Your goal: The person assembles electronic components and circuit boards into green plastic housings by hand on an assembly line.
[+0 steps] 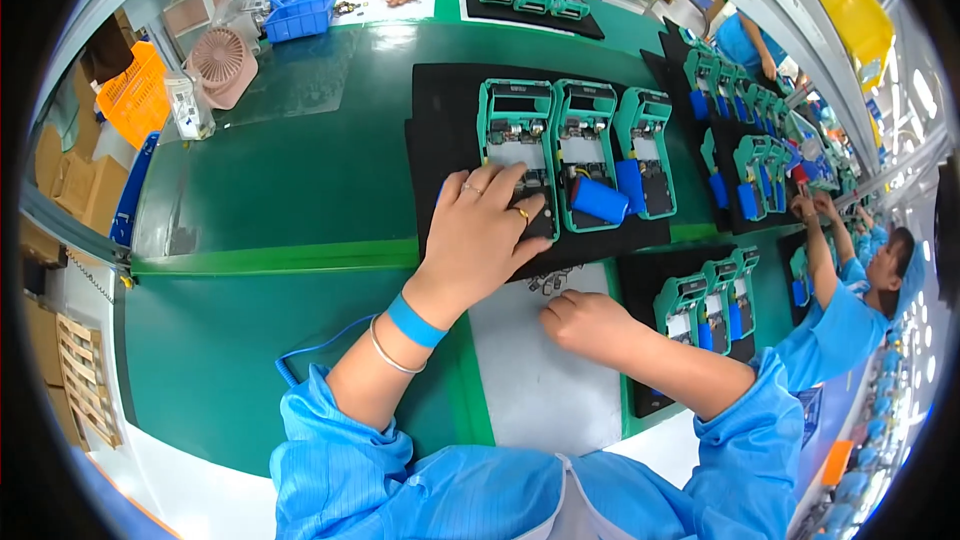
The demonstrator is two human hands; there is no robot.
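One left hand (478, 228), fingers spread, over left green case (514, 126). Small bits (553, 281) on grey sheet (548, 395); right hand (588, 322) curled beside, can't tell if grip pinches. Middle case (582, 148), right case (646, 144): each has blue pack (600, 202). All three open, job looks unfinished.

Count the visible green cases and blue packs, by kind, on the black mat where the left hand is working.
Green cases: 3
Blue packs: 2
Total: 5
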